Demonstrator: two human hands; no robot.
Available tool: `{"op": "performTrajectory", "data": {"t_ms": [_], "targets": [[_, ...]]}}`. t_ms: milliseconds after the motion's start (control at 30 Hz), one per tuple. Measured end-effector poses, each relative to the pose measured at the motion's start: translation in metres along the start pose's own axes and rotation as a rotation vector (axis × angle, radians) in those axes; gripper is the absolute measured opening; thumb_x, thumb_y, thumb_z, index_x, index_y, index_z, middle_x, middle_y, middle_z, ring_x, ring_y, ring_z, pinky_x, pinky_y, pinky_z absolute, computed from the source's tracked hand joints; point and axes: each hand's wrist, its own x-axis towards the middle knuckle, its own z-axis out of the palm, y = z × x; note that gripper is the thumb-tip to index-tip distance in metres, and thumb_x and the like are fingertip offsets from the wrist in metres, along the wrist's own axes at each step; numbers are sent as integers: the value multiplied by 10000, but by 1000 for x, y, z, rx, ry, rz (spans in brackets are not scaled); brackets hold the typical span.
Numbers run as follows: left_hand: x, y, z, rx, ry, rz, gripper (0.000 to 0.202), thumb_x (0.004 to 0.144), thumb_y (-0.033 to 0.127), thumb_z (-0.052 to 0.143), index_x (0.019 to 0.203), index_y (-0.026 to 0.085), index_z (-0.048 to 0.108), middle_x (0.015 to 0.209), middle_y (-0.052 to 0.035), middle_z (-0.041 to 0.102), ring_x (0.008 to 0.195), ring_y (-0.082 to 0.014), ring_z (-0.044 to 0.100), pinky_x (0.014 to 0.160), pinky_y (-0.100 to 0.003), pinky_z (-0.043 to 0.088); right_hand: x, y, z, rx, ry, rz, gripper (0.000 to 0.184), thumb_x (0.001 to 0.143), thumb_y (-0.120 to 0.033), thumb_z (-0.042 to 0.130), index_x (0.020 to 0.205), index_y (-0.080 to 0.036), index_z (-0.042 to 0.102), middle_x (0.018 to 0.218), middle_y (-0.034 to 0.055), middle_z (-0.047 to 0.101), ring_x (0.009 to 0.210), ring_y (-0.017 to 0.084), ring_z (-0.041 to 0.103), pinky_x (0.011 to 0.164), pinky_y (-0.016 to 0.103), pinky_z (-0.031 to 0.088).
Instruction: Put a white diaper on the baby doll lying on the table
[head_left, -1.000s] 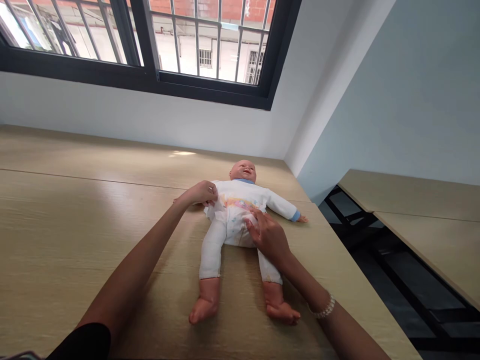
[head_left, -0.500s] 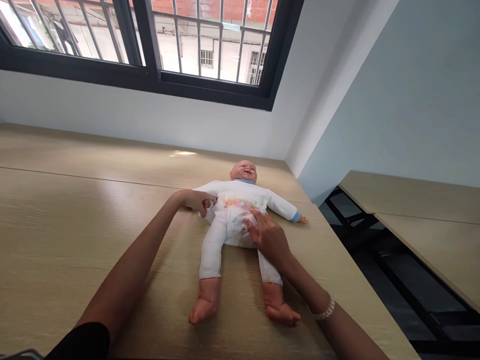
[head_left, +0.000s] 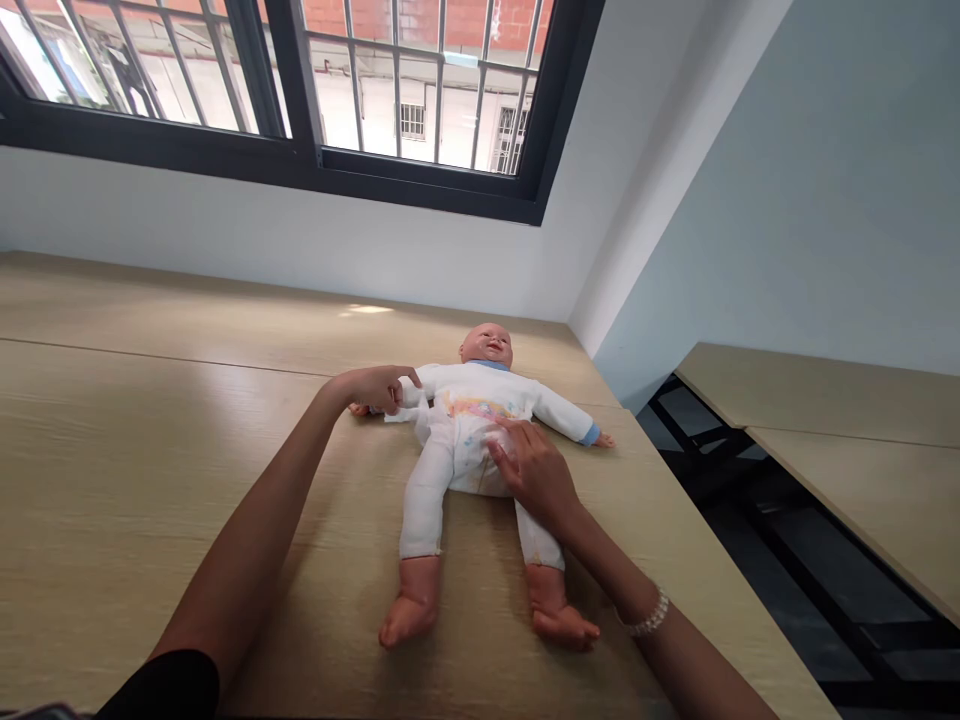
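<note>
A baby doll (head_left: 471,430) in a white suit with blue collar and cuffs lies on its back on a light wooden table (head_left: 150,450), head toward the window. My left hand (head_left: 373,387) is closed in a pinch on a white flap of cloth at the doll's left side, by its arm. My right hand (head_left: 534,470) lies on the doll's belly and hip with fingers stretched flat, pressing the cloth. A bead bracelet (head_left: 649,618) circles my right wrist.
The table's right edge (head_left: 720,560) drops to a dark gap with black frame bars. A second wooden table (head_left: 840,420) stands to the right. A barred window (head_left: 390,90) runs along the white wall behind.
My left hand has moved outward to the left, drawing the white flap away from the doll's side. My right hand stays on the belly.
</note>
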Motion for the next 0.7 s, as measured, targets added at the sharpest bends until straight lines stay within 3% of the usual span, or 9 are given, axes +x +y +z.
{"op": "performTrajectory", "data": {"t_ms": [200, 367, 467, 600, 700], "targets": [[1, -3, -4, 22, 151, 173, 399, 619, 171, 578, 1016, 181, 611, 749, 21, 601, 690, -138, 555, 615, -216, 420, 30, 2, -8, 98, -4, -8, 278, 1007, -322, 441, 1112, -124, 604, 1069, 117, 651, 1001, 264, 587, 906, 405, 454], [12, -2, -3, 135, 243, 347, 220, 647, 93, 540, 782, 172, 695, 750, 3, 634, 735, -147, 574, 701, -240, 431, 70, -8, -1, 244, -193, 12, 180, 985, -236, 486, 1022, -146, 637, 947, 60, 636, 854, 171, 586, 814, 293, 442], [12, 7, 1, 244, 340, 430, 181, 718, 74, 553, 659, 176, 690, 804, -15, 665, 803, -158, 590, 759, -250, 433, 84, -15, 11, 179, -357, 27, 248, 968, -201, 502, 1175, -172, 635, 924, 50, 611, 890, 168, 575, 823, 267, 426], [10, 21, 10, 345, 390, 558, 281, 790, 10, 520, 758, 194, 730, 830, -22, 664, 871, -166, 588, 766, -242, 424, 92, -26, 19, -99, -567, 3, 448, 975, -219, 407, 1403, -304, 507, 993, 77, 608, 933, 230, 583, 772, 309, 415], [8, 25, 15, 406, 432, 561, 280, 773, -17, 542, 737, 196, 720, 846, -25, 637, 856, -163, 580, 750, -239, 410, 94, -34, 19, -232, -641, 4, 488, 967, -237, 352, 1427, -354, 467, 1028, 91, 611, 908, 260, 603, 705, 324, 409]]}}
